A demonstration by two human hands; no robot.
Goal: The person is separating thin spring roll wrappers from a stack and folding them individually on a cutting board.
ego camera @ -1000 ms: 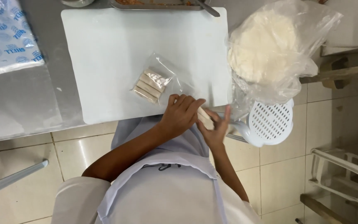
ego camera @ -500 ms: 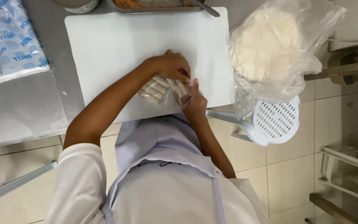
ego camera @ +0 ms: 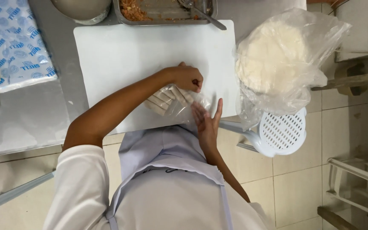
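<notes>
A small clear plastic bag [ego camera: 169,101] with several pale rolled sticks lies near the front edge of a white cutting board [ego camera: 141,51]. My left hand [ego camera: 187,78] has its fingers curled and pinches the bag's far right end. Just below it, my right hand [ego camera: 205,121] lies flat with its fingers spread and its fingertips touching the bag's near right corner. It holds nothing.
A large clear bag of round white wrappers [ego camera: 277,59] sits right of the board, above a white perforated stool [ego camera: 284,132]. Behind the board stand a metal tray of orange filling [ego camera: 162,9] with a spoon [ego camera: 203,13] and a metal bowl [ego camera: 81,8]. A blue-printed packet [ego camera: 13,42] lies on the steel table [ego camera: 22,119].
Both hands left the board's front edge, where they held a roll, and moved to the small bag. The left hand now grips its end and the right hand has spread flat.
</notes>
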